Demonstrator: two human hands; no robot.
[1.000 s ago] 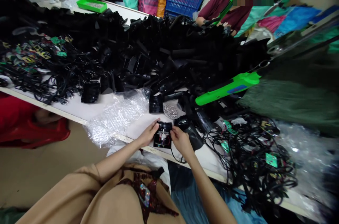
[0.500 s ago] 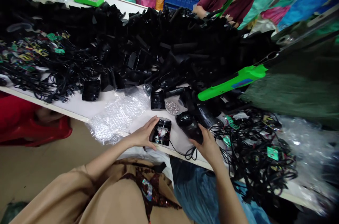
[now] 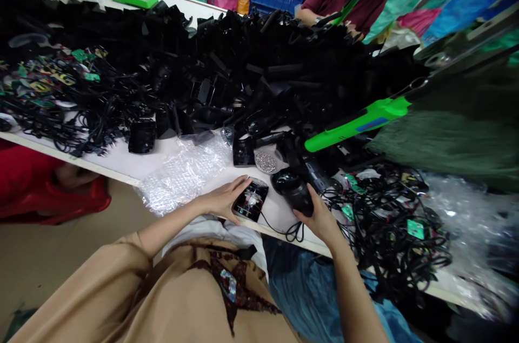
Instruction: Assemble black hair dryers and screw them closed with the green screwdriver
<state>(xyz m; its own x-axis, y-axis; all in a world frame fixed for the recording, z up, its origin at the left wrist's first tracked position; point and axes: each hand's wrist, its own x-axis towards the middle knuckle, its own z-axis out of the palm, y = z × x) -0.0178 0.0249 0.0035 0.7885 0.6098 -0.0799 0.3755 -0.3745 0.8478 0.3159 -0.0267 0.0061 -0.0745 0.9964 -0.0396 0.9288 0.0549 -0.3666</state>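
Currently, at lower centre of frame by the tabletop (image 3: 121, 162) edge, the open black unit (image 3: 252, 201) w/ exposed wiring is gripped by the left hand (image 3: 221, 200) and the rounded black housing (image 3: 292, 192) is clasped by the right hand (image 3: 320, 219), the two pcs apart, not joined.

left hand (image 3: 224, 200), right hand (image 3: 320, 219), slightly apart

White tabletop (image 3: 121, 162): black plastic housings (image 3: 263, 62) heaped across the upper centre; cable tangles (image 3: 389, 224) at left and lower right; bubble wrap (image 3: 182, 173) centre; open housing (image 3: 251, 201) and black shell (image 3: 292, 192) at the lower-centre edge.
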